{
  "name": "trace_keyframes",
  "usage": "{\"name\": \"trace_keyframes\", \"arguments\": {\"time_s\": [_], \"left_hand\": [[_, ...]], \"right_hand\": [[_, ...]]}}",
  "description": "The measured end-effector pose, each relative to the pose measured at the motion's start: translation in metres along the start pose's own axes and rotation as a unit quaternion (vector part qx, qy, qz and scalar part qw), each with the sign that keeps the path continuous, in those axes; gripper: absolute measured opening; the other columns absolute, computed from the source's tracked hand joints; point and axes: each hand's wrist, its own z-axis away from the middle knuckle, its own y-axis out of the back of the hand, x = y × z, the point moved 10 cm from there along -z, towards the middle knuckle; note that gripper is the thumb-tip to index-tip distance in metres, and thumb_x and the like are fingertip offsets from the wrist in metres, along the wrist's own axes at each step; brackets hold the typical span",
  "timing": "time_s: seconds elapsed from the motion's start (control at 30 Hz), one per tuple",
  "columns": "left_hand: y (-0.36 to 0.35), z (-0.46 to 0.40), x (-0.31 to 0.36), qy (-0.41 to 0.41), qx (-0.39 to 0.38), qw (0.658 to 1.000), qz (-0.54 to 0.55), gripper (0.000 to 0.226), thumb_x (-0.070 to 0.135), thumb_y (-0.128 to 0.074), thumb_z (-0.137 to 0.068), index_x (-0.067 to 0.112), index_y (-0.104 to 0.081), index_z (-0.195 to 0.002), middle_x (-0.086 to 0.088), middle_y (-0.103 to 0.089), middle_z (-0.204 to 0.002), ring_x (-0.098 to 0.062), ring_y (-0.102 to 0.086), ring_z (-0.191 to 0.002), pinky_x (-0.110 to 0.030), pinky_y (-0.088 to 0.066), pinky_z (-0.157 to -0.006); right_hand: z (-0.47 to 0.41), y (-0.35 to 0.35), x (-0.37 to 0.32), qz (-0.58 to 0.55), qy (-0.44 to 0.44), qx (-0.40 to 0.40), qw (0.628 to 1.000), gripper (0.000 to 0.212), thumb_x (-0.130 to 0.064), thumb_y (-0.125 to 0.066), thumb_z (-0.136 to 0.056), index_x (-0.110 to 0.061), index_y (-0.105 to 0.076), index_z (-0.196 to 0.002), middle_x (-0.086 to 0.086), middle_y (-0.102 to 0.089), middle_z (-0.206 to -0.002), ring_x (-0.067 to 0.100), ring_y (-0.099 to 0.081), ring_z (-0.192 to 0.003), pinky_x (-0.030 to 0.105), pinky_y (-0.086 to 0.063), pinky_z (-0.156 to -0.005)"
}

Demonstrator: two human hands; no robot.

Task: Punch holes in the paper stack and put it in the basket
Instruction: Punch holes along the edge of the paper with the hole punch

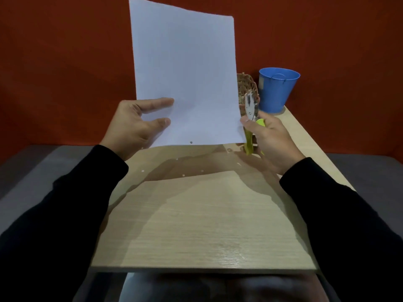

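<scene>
A white paper stack point(185, 73) stands upright above the table, pinched at its lower left corner by my left hand point(139, 125). One punched hole shows near its bottom edge. My right hand point(270, 140) grips a hole punch point(251, 110) with a metal head and yellow-green handles, right at the stack's lower right edge. A woven basket point(246, 86) sits behind the paper at the table's far side, mostly hidden by the stack.
A blue metal bucket point(277, 88) stands to the right of the basket at the far right corner. Small white paper dots lie scattered on the wooden table point(207, 225). A red wall rises behind, and grey floor lies on both sides.
</scene>
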Motion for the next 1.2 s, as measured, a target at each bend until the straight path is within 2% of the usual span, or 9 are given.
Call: {"name": "trace_keyframes", "arguments": {"time_s": [0.03, 0.1, 0.27, 0.43, 0.53, 0.63, 0.83, 0.93, 1.2], "left_hand": [[0.006, -0.001, 0.000, -0.003, 0.013, 1.000, -0.006, 0.038, 0.008, -0.074, -0.092, 0.028, -0.071, -0.125, 0.012, -0.066, -0.133, 0.002, -0.068, -0.104, -0.012, -0.050, -0.060], [0.018, -0.003, -0.001, -0.011, 0.033, 0.999, -0.025, 0.039, 0.007, -0.074, -0.092, 0.021, -0.070, -0.129, 0.012, -0.065, -0.133, 0.006, -0.065, -0.110, -0.016, -0.054, -0.072], [0.036, -0.007, -0.006, -0.023, 0.063, 0.997, -0.036, 0.041, 0.005, -0.075, -0.091, 0.014, -0.070, -0.130, 0.007, -0.068, -0.129, 0.013, -0.060, -0.118, -0.005, -0.044, -0.096], [0.039, -0.009, -0.011, -0.020, 0.071, 0.997, -0.035, 0.041, 0.005, -0.075, -0.090, 0.015, -0.070, -0.130, 0.010, -0.068, -0.127, 0.011, -0.060, -0.119, -0.016, -0.045, -0.106], [0.043, -0.009, -0.014, -0.015, 0.085, 0.996, -0.027, 0.039, 0.007, -0.075, -0.091, 0.018, -0.071, -0.128, 0.011, -0.069, -0.127, 0.006, -0.061, -0.121, -0.028, -0.051, -0.105], [0.046, -0.008, -0.014, -0.016, 0.097, 0.995, -0.029, 0.040, 0.009, -0.075, -0.091, 0.018, -0.070, -0.130, 0.010, -0.068, -0.132, 0.006, -0.061, -0.123, -0.024, -0.053, -0.099], [0.045, -0.008, -0.014, -0.016, 0.095, 0.995, -0.030, 0.040, 0.009, -0.075, -0.091, 0.018, -0.070, -0.130, 0.011, -0.068, -0.132, 0.008, -0.058, -0.125, -0.018, -0.048, -0.105], [0.042, -0.007, -0.012, -0.019, 0.090, 0.995, -0.032, 0.041, 0.007, -0.074, -0.092, 0.017, -0.069, -0.131, 0.012, -0.067, -0.130, 0.011, -0.057, -0.124, -0.007, -0.045, -0.099], [0.039, -0.007, -0.010, -0.020, 0.087, 0.996, -0.031, 0.040, 0.006, -0.074, -0.091, 0.017, -0.070, -0.130, 0.012, -0.068, -0.129, 0.009, -0.058, -0.124, -0.007, -0.043, -0.101]], "right_hand": [[0.003, -0.004, 0.005, 0.015, -0.021, -0.019, 0.999, 0.019, -0.025, -0.063, -0.103, -0.019, -0.071, -0.120, 0.005, -0.073, -0.100, 0.024, -0.072, -0.080, 0.037, -0.059, -0.066], [0.009, -0.011, 0.008, 0.047, -0.038, -0.049, 0.997, 0.013, -0.021, -0.063, -0.104, -0.013, -0.071, -0.109, 0.010, -0.069, -0.088, 0.028, -0.068, -0.067, 0.038, -0.056, -0.063], [0.014, -0.010, 0.010, 0.136, -0.037, -0.064, 0.988, 0.019, -0.015, -0.066, -0.100, 0.003, -0.068, -0.098, 0.018, -0.067, -0.081, 0.029, -0.066, -0.065, 0.030, -0.050, -0.052], [0.014, -0.005, 0.012, 0.175, -0.054, -0.083, 0.980, 0.019, -0.016, -0.067, -0.100, -0.003, -0.070, -0.087, 0.019, -0.071, -0.074, 0.026, -0.064, -0.058, 0.031, -0.049, -0.052], [0.016, -0.005, 0.013, 0.183, -0.063, -0.090, 0.977, 0.017, -0.016, -0.068, -0.100, -0.004, -0.071, -0.089, 0.021, -0.072, -0.075, 0.026, -0.065, -0.057, 0.031, -0.050, -0.051], [0.015, -0.004, 0.012, 0.193, -0.060, -0.092, 0.975, 0.019, -0.017, -0.068, -0.100, -0.006, -0.071, -0.084, 0.025, -0.073, -0.078, 0.028, -0.066, -0.058, 0.033, -0.051, -0.053], [0.013, -0.005, 0.010, 0.208, -0.046, -0.094, 0.973, 0.021, -0.020, -0.069, -0.099, -0.011, -0.072, -0.081, 0.029, -0.074, -0.084, 0.028, -0.068, -0.060, 0.039, -0.054, -0.058], [0.013, -0.006, 0.008, 0.220, -0.035, -0.095, 0.970, 0.023, -0.022, -0.069, -0.099, -0.011, -0.072, -0.079, 0.026, -0.075, -0.082, 0.029, -0.070, -0.060, 0.043, -0.055, -0.060], [0.013, -0.008, 0.005, 0.232, -0.027, -0.088, 0.968, 0.024, -0.025, -0.069, -0.099, -0.011, -0.073, -0.079, 0.015, -0.076, -0.073, 0.026, -0.070, -0.058, 0.043, -0.057, -0.060]]}}
